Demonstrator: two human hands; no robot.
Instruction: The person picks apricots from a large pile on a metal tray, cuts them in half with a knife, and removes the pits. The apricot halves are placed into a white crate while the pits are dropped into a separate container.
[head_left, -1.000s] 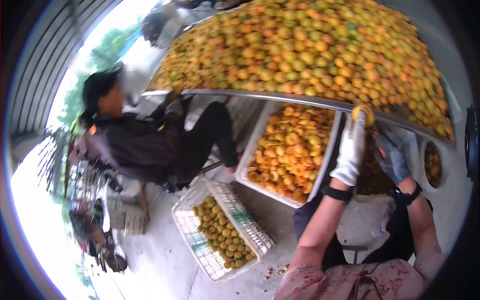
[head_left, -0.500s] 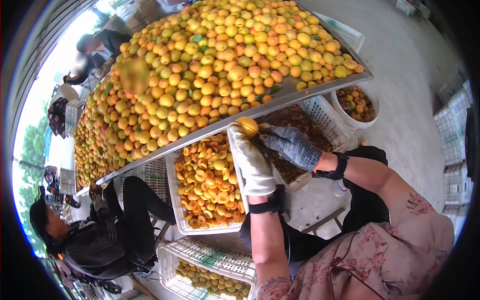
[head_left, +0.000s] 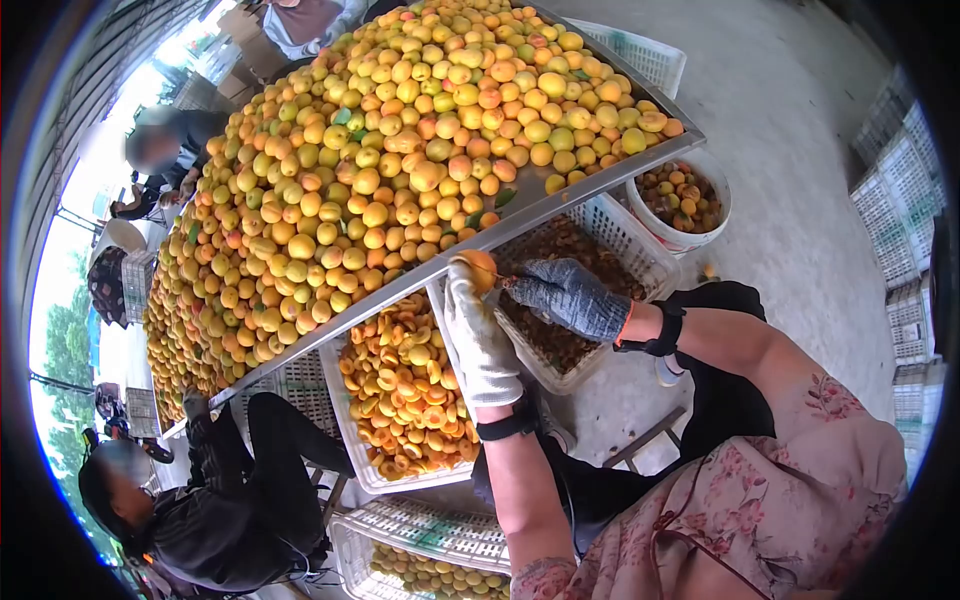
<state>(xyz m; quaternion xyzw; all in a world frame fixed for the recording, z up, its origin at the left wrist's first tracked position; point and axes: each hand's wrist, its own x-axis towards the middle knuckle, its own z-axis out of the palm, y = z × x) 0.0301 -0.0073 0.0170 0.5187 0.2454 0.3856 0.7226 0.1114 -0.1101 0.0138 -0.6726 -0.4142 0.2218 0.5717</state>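
Note:
My left hand (head_left: 476, 335), in a white knitted glove, is closed around an apricot (head_left: 478, 268) just off the metal table's front rim (head_left: 440, 262). My right hand (head_left: 570, 297), in a grey glove, has its fingers pressed together right beside that fruit. A small thin thing seems to stick out of its fingertips toward the apricot, too small to name. Below my left hand stands a white crate (head_left: 352, 455) of halved apricots (head_left: 408, 385). Under my right hand, another white crate (head_left: 655, 250) holds brown pits or scraps (head_left: 570, 245).
Whole apricots (head_left: 400, 150) are heaped on the table. A white bucket (head_left: 715, 228) of darker fruit stands right. A crate (head_left: 430, 525) of yellow-green fruit sits below. One person (head_left: 200, 490) sits at left; others work behind the heap. Crates (head_left: 905, 190) are stacked far right.
The view has shifted, so the table and crates sit slightly further left. Both my hands stay together at the apricot. The seated person's head and arms have moved a little.

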